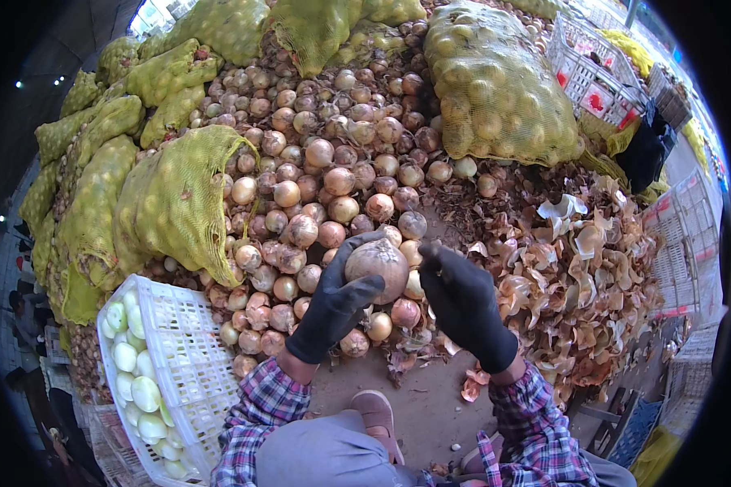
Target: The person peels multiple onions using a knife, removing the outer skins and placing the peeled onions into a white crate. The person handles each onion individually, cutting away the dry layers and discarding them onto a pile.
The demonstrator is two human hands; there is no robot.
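An unpeeled brown onion (377,270) rests in my left hand (340,289), which wears a dark glove, its fingers and thumb closed around the onion's left side. Just right of that onion is my right hand (460,295), also dark-gloved, with its fingers bent together. Whether a small tool or anything else sits between those fingers cannot be told. Beyond both hands spreads a large heap of unpeeled onions (339,181). Loose onion skins (560,274) are piled to the right of my right hand.
A white plastic crate (189,353) of peeled onions (145,394) stands at the left. Yellow mesh sacks of onions (176,195) lie at the left and back, with a large full one (499,85) at the back right. More crates (676,243) stand at the right.
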